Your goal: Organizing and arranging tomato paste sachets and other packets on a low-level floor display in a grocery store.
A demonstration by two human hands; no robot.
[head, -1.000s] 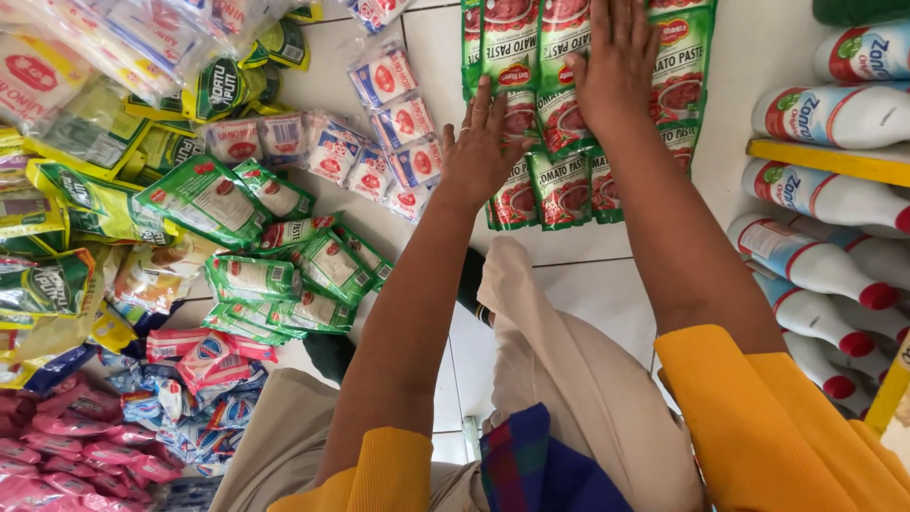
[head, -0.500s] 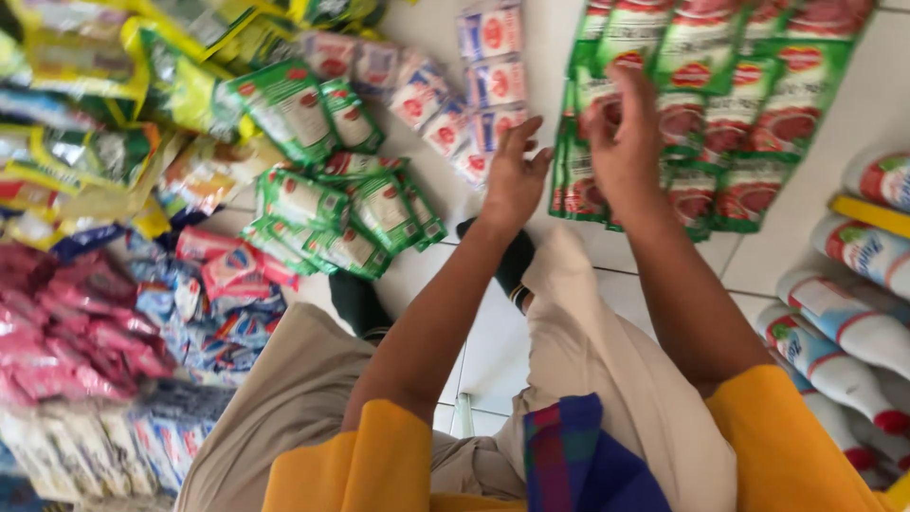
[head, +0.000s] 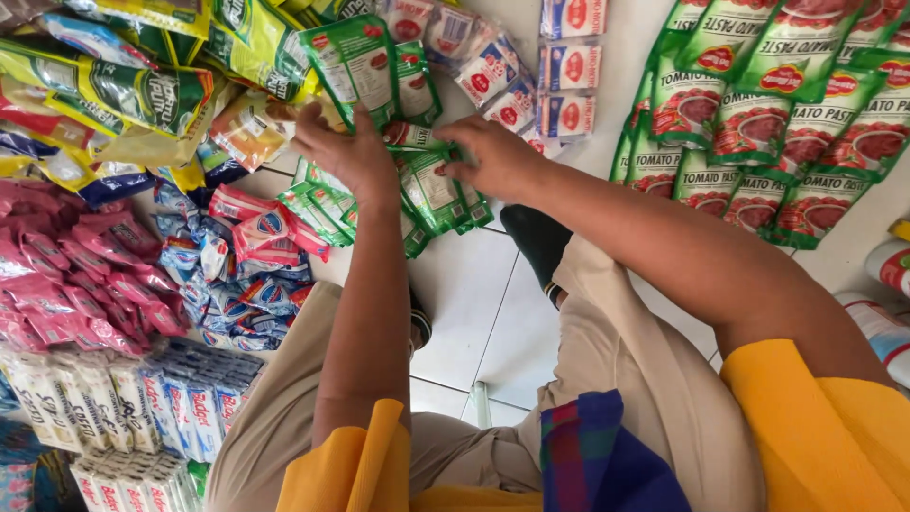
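Observation:
Both of my hands rest on a loose pile of small green sachets (head: pixel 428 194) on the white tiled floor. My left hand (head: pixel 343 147) lies palm down on the pile's left side, its fingers over a larger green sachet (head: pixel 355 62). My right hand (head: pixel 495 156) presses on the pile's right side, fingers bent onto the sachets. Whether either hand actually grips a sachet is hidden by the fingers.
Rows of green tomato paste pouches (head: pixel 758 123) lie at the right, red-and-white sachets (head: pixel 567 71) at the top centre. Yellow-green packets (head: pixel 123 85), pink sachets (head: pixel 66 284), blue-red sachets (head: pixel 251 256) and white stick packs (head: pixel 123 398) crowd the left. White bottles (head: pixel 891 284) sit at the far right.
Both hands have left the tomato paste pouches and moved left onto the pile of small green sachets; the view has swung left with them.

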